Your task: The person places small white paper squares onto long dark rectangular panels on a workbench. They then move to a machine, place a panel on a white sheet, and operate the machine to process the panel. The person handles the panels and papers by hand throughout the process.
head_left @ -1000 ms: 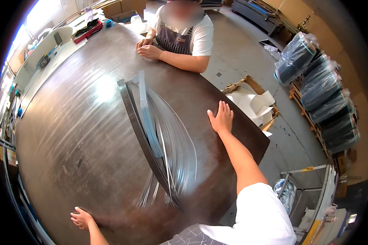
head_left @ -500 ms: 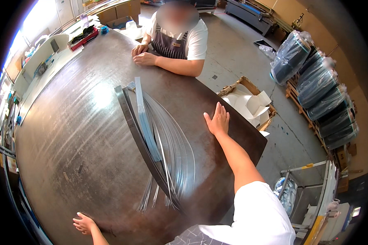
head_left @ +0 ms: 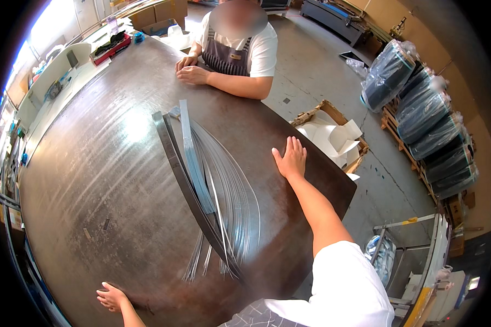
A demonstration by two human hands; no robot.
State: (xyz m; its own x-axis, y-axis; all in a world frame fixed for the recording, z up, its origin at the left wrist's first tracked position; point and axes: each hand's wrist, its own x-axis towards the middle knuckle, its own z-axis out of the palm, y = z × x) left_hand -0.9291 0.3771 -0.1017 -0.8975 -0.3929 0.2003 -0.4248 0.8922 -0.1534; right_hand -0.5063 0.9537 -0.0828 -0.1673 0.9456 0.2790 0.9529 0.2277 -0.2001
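Observation:
Both my hands rest on a large brown table (head_left: 120, 191). My left hand (head_left: 112, 298) lies near the table's front left, fingers apart, holding nothing. Toward the right edge, my right hand (head_left: 292, 158) is spread flat on the tabletop, also empty. Between them lies a bundle of thin metal rods (head_left: 240, 185), fanned out in a curve. Beside the rods are flat blue-grey strips (head_left: 193, 169) and longer dark strips (head_left: 181, 173). Neither hand touches the bundle.
Across the table a person in an apron (head_left: 229, 57) leans with joined hands on the tabletop. A carton with white sheets (head_left: 360, 155) stands by the right edge. Plastic-wrapped rolls (head_left: 387, 76) stand on a pallet. A red tray (head_left: 112, 49) sits at the far left.

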